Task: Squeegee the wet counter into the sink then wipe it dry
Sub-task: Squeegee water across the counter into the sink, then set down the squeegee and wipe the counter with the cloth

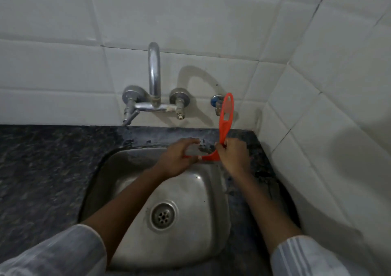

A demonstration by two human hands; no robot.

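**Orange squeegee held over the sink's back rim**

I face a corner of glossy white wall tiles [211, 18], above a dark speckled stone counter [42, 170] with a dull oval steel sink [190, 212] and chrome tap [154, 72]. My right hand [233, 156] grips the flat orange plastic squeegee [224, 125] low on its looped handle, which points up against the wall. My left hand [175, 159] pinches its blade, lying left-right along the sink's far edge.
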